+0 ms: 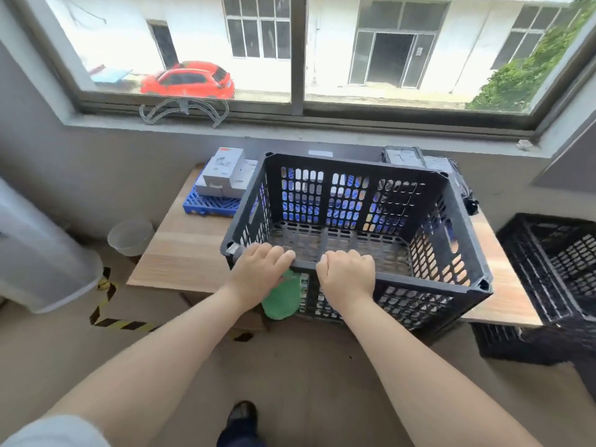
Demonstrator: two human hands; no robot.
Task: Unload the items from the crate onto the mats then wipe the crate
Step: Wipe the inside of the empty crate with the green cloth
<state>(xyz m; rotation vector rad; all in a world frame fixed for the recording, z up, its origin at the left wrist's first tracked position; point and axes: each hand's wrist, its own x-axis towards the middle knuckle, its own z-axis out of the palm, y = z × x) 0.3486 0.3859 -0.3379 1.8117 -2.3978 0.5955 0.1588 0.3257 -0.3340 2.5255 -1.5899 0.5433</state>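
Crate [419,240] empty; box [225,167] lettering unreadable

Black perforated crate [464,243]; green cloth [281,300]; blue lattice mat [206,206] under white boxes [225,171]; light wood-grain table [183,250]; yellow-black striped floor tape [106,304].

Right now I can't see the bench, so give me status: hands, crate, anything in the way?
Left hand and right hand both gripping crate near rim. Crate empty. White boxes on blue mat. Green cloth hangs under left hand. Nothing blocking.
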